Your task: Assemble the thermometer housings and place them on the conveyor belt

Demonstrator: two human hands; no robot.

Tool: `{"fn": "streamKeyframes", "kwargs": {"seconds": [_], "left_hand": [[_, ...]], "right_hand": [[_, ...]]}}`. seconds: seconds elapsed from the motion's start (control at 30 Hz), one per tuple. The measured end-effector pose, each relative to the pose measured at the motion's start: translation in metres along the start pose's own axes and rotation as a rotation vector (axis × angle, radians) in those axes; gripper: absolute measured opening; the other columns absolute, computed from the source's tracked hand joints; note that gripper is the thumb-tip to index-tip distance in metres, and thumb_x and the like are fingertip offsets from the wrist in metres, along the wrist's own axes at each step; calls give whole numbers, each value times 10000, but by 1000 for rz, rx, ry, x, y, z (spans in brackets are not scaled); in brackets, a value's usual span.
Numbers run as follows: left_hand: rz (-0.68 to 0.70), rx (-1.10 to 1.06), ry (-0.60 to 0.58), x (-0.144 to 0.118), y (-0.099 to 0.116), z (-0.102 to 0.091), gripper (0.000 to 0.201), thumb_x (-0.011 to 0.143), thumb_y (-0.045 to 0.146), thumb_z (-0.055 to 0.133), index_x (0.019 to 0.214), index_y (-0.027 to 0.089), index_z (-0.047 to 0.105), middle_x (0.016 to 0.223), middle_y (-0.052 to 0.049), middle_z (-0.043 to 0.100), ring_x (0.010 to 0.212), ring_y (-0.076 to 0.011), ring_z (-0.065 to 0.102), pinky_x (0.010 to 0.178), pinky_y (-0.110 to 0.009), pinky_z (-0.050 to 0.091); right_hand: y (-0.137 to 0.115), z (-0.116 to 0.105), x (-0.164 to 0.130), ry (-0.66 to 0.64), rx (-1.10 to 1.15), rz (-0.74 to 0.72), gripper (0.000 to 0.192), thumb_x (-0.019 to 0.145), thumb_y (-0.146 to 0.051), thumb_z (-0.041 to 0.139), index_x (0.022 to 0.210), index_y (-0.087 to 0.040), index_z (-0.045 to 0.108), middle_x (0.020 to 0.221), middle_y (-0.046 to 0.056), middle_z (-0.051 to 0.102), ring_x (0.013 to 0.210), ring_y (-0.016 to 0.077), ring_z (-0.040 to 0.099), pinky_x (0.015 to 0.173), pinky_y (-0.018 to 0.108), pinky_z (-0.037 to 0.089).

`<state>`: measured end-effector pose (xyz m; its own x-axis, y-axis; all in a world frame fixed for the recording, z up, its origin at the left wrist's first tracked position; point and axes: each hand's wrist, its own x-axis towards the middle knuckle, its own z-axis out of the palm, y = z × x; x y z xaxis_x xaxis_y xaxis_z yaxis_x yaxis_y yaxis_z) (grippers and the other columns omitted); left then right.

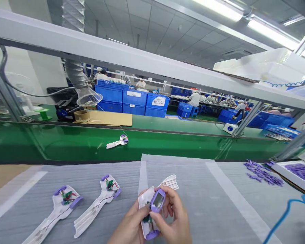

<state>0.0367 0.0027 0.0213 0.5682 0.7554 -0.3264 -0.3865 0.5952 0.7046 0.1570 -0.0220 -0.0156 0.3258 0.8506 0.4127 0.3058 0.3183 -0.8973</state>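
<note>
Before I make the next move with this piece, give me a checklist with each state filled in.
1. White housing supported by the left hand: ok.
2. Purple-framed display gripped by the right hand: ok, between thumb and fingers.
3. Inner parts covered: not ok, the purple end piece and some green circuitry lie exposed.
4. Wires under the display unpinched: cannot tell, display and fingers hide that area.
5. Blue hose clear of both hands: ok, it hangs off to the right.
</note>
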Motion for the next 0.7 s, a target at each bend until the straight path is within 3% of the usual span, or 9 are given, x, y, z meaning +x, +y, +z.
{"fn": "streamKeyframes", "kwargs": {"seconds": [0.1,0.27,0.53,0.7], "left_hand": [[134,149,48,4,-2,-5,436,846,334,572,1262,269,460,1091,-43,650,946,-188,603,755,-247,466],[471,621,-23,13,-19,-15,422,882,351,496,1285,253,417,1249,-68,543,1167,-240,488,1002,-334,354],[565,795,53,14,-22,-7,458,840,168,434,1286,269,436,1300,-76,500,1216,-252,456,1021,-410,369],[611,767,25,19,-24,-13,420,843,218,493,1260,270,471,1284,-85,508,1166,-264,506,945,-397,468]], "right_hand": [[0,-5,2,35,-91,-51,398,681,-250,657,1070,-200,594,613,-53,464,540,128,459,529,221,387],[-7,-10,4,-6,-118,-67,359,696,-248,676,1052,-244,626,781,-21,597,631,133,480,585,222,400],[-10,-15,0,11,-132,-110,416,762,-473,679,1129,-281,636,921,17,654,694,159,520,661,260,464],[-7,-14,-2,-5,-113,-123,429,796,-482,643,1175,-284,617,956,35,657,709,172,532,658,279,478]]}}
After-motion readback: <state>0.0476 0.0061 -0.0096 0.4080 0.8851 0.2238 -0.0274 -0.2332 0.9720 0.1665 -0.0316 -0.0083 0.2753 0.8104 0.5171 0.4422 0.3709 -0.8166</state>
